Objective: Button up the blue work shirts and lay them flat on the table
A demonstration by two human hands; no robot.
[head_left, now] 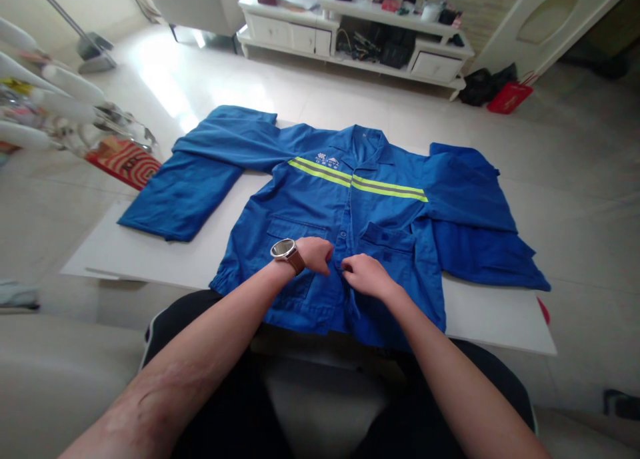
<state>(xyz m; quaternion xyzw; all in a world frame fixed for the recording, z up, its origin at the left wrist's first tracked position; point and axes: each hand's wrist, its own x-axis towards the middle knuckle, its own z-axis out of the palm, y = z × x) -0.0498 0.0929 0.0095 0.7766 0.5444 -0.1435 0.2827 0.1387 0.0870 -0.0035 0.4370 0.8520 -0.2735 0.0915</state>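
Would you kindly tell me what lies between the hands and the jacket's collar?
From the left hand and right hand up to the collar, the head view shows a button on the blue jacket, then the yellow-and-grey stripe.

You have open air above the upper half of the jacket [320, 206] and over the near corners of the tabletop [505, 316], but just a narrow gap between your left grip [316, 253] and right grip [369, 276], while folded sleeves [227, 139] flank both sides and a red bag [131, 162] bounds the left.
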